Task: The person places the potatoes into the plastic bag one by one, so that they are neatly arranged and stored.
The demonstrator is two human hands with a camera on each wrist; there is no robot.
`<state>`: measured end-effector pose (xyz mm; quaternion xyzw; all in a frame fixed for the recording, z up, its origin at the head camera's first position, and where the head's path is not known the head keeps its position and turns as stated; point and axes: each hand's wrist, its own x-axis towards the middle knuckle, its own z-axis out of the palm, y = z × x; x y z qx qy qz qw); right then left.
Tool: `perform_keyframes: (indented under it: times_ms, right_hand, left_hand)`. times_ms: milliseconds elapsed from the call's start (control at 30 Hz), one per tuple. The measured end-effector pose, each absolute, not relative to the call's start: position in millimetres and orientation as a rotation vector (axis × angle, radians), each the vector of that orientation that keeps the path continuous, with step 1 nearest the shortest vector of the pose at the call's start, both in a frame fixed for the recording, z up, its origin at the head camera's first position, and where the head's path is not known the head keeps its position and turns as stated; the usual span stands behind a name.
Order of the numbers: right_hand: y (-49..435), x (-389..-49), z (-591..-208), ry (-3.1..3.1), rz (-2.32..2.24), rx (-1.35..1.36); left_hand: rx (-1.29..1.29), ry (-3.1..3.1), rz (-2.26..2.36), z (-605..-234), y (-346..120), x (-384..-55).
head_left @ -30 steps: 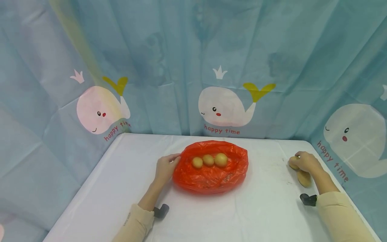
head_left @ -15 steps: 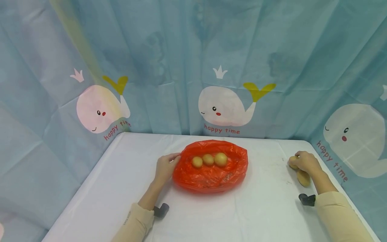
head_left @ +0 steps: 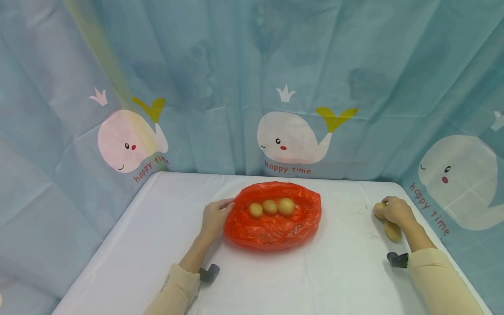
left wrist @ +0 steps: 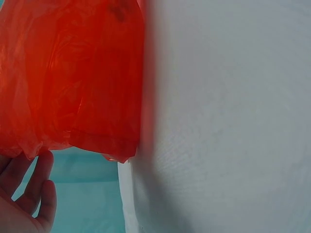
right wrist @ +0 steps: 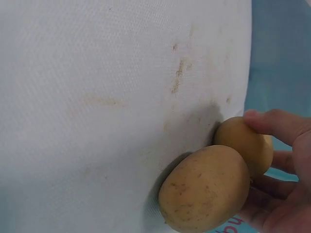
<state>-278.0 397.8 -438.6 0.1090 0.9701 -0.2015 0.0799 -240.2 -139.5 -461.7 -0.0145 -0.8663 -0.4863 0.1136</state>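
A red plastic bag (head_left: 271,238) lies on the table, its mouth spread wide, with three potatoes (head_left: 270,207) showing in a row inside. At its left edge my left hand (head_left: 214,217) holds the rim; in the left wrist view some of those fingers are hidden behind the bag (left wrist: 87,77). Far to the right, my right hand (head_left: 398,212) grips a smaller potato (right wrist: 243,138), thumb on top and fingers around its side. A larger potato (right wrist: 204,189) rests on the cloth right against it, nearer to me and partly under the wrist in the head view.
A white cloth (head_left: 338,271) covers the table, with brown dirt marks (right wrist: 179,75) near the right-hand potatoes. Behind and at both sides hangs a blue curtain (head_left: 220,87) printed with whales. Black wrist mounts (head_left: 209,273) sit by both sleeves.
Both hands keep their places at the bag and the smaller potato. The head view has shifted very slightly.
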Motion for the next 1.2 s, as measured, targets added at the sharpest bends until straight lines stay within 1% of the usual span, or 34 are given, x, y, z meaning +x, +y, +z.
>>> perform_keyframes:
  times_ms: [533,833,1200]
  right_hand:
    - [397.7,-278.1,-439.1,2.928,-0.631,0.279]
    - [386.4,-277.2,-436.7,2.929,-0.664,0.264]
    - [372.8,-281.2,-429.1,2.956,-0.721,0.155]
  left_hand:
    - [-0.050,-2.527,-1.454,-462.4,-139.4,-242.5]
    - [-0.032,-2.534,-1.455,-460.8,-139.1,-241.5]
    - [-0.024,-2.543,-1.446,-461.3,-138.9,-242.1]
